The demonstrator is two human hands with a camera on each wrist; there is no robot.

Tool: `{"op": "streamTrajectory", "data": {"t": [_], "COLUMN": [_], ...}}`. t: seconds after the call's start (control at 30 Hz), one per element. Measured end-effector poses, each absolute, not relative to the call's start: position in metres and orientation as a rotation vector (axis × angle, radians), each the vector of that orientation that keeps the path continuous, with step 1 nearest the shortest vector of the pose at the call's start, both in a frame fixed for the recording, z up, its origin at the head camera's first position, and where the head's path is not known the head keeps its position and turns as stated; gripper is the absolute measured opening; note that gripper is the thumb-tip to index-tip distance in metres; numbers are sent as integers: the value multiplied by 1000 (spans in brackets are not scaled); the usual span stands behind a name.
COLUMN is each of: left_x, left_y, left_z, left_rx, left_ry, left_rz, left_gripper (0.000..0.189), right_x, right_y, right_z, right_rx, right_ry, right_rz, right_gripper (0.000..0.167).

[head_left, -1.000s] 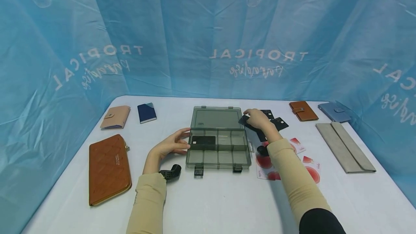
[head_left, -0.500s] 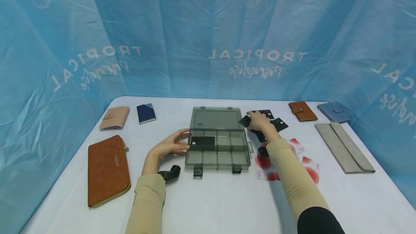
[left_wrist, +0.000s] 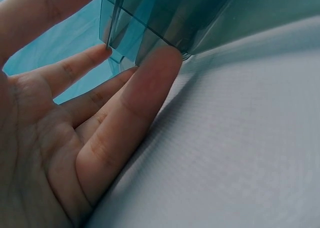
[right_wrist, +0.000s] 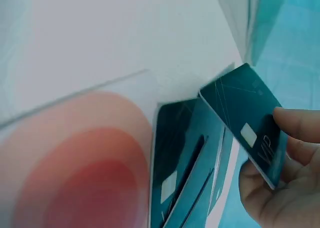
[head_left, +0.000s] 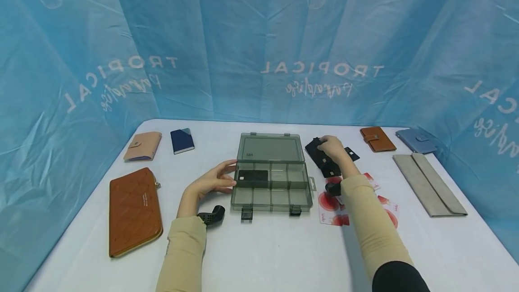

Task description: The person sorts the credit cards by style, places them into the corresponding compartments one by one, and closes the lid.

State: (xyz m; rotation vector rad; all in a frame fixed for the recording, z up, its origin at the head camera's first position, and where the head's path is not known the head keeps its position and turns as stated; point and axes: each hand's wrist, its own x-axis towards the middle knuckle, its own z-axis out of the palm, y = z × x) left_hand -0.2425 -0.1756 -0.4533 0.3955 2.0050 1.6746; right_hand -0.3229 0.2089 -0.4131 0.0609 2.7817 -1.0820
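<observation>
A translucent grey-green compartment box (head_left: 289, 198) stands with its lid folded back, a black card (head_left: 255, 177) lying in its upper-left compartments. My left hand (head_left: 211, 181) touches the left side of the box with extended fingers; in the left wrist view, the thumb (left_wrist: 150, 83) rests by its lower edge. To the right of the lid, my right hand (head_left: 334, 148) pinches a black VIP card (right_wrist: 245, 113) with a chip, held tilted between thumb and fingers. Under and beside it, more black cards (right_wrist: 175, 138) overlap on the table.
White cards with red fruit prints (head_left: 330, 204) lie under the right forearm. A brown zip wallet (head_left: 135, 213), a beige wallet (head_left: 143, 146) and a navy booklet (head_left: 182, 141) lie left. A brown wallet (head_left: 377, 139), blue wallet (head_left: 416, 140) and grey pouch (head_left: 430, 184) lie right.
My right hand has shifted a little to the right, away from the lid, over the black cards. The left hand and the box have stayed in place.
</observation>
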Motion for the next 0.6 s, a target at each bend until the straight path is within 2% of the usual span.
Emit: {"op": "streamTrajectory", "data": {"t": [0.17, 0.43, 0.6], "left_x": [-242, -242, -242], "left_y": [-176, -176, -176], "left_z": [-453, -452, -452], "left_rx": [395, 380, 385], "left_ry": [1994, 2008, 1991], "left_rz": [1675, 1673, 1688], "left_gripper": [80, 79, 80], "right_x": [-318, -302, -283], "right_y": [214, 209, 197], "right_z": [-409, -387, -376], "right_rx": [125, 113, 27], "right_ry": [2743, 2698, 2605], "right_rz": [-1263, -1488, -1654], "right_gripper": [47, 78, 76]}}
